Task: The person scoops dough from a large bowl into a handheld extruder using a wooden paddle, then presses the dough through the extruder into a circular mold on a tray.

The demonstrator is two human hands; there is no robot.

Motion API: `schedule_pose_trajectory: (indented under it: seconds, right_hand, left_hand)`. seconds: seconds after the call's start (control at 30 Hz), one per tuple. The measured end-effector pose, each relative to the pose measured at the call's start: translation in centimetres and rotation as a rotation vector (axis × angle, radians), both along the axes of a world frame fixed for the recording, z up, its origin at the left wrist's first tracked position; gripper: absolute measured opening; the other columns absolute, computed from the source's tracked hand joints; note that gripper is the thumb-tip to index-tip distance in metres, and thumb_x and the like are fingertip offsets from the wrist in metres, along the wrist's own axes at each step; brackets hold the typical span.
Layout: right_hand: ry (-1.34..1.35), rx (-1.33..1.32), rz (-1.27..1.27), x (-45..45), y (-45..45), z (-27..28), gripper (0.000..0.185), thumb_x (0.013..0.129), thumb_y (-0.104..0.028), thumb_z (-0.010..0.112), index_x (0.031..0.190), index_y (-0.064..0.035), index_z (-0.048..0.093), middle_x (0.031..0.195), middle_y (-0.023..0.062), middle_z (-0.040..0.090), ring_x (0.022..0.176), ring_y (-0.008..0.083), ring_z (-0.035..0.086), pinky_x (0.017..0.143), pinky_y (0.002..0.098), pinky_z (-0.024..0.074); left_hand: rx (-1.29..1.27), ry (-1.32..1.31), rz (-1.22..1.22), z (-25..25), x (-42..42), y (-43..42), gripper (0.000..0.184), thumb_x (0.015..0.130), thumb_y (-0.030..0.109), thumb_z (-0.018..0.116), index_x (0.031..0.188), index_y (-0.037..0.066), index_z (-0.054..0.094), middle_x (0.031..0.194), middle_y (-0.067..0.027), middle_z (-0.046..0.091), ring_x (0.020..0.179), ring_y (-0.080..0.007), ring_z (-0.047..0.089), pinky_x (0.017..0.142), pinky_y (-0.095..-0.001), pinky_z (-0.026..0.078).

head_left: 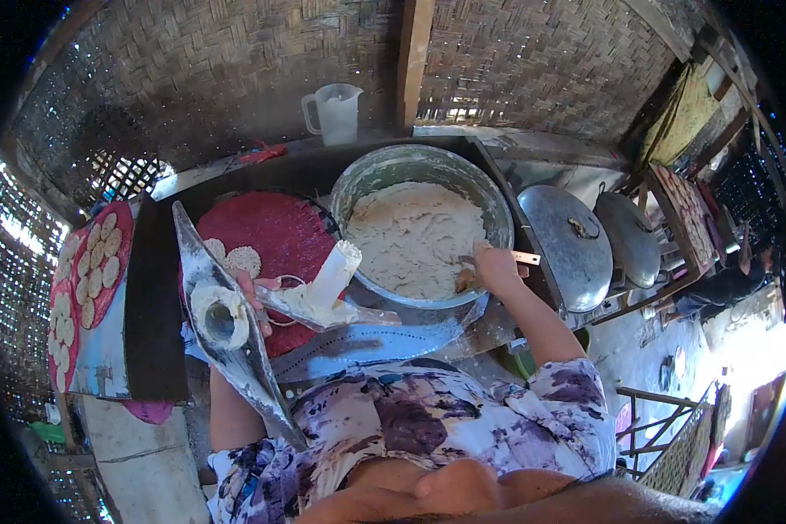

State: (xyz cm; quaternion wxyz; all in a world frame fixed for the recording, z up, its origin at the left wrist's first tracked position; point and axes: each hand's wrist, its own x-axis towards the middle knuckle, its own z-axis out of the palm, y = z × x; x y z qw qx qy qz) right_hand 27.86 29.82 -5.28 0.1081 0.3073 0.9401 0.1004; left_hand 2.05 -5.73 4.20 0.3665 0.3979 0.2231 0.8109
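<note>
My left hand [258, 297] is closed around a two-part wooden dough press. One part is a long dough-smeared board with a round hollow cup [221, 316]; the other carries a pale cylindrical plunger [334, 272], lying apart from the cup. My right hand [498, 269] grips a flat tool with a riveted wooden handle [527, 258], its far end at the dough and partly hidden. Soft pale dough [415, 231] fills much of a large metal basin [500, 210]. Beneath the press is a round red mat [262, 223] bearing pale round noodle-like discs [243, 260].
At the left, red mats hold several pale discs [96, 258]. A clear plastic jug [336, 113] stands behind the basin, against a woven wall. Two lidded metal pots [568, 249] are to the right. Another person [725, 284] is at the far right.
</note>
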Motion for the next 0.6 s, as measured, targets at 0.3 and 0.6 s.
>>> schedule_pose_trajectory:
  seconds: [0.3,0.6]
  right_hand:
    - [-0.137,-0.097,-0.007,-2.2,-2.2,2.1,0.023,0.072,-0.021,0.054,0.082,-0.0046,0.066,0.083,0.0155,0.065,0.079,0.0276,0.063,0.068,0.0378,0.0497]
    - [-0.082,-0.2,-0.028,-2.3,-2.2,0.8,0.03,0.073,-0.027,0.055,0.085,-0.0032,0.066,0.085,0.0166,0.064,0.081,0.0298,0.063,0.073,0.0413,0.0484]
  left_hand:
    - [-0.147,0.071,0.048,1.2,0.0,0.4,0.025,0.076,0.018,0.061,0.082,-0.004,0.051,0.07,-0.0137,0.057,0.058,-0.0273,0.062,0.077,-0.0438,0.047]
    - [-0.112,0.134,0.267,2.2,2.4,2.4,0.027,0.065,0.004,0.071,0.083,0.004,0.051,0.069,-0.0058,0.055,0.069,-0.0182,0.059,0.065,-0.037,0.054]
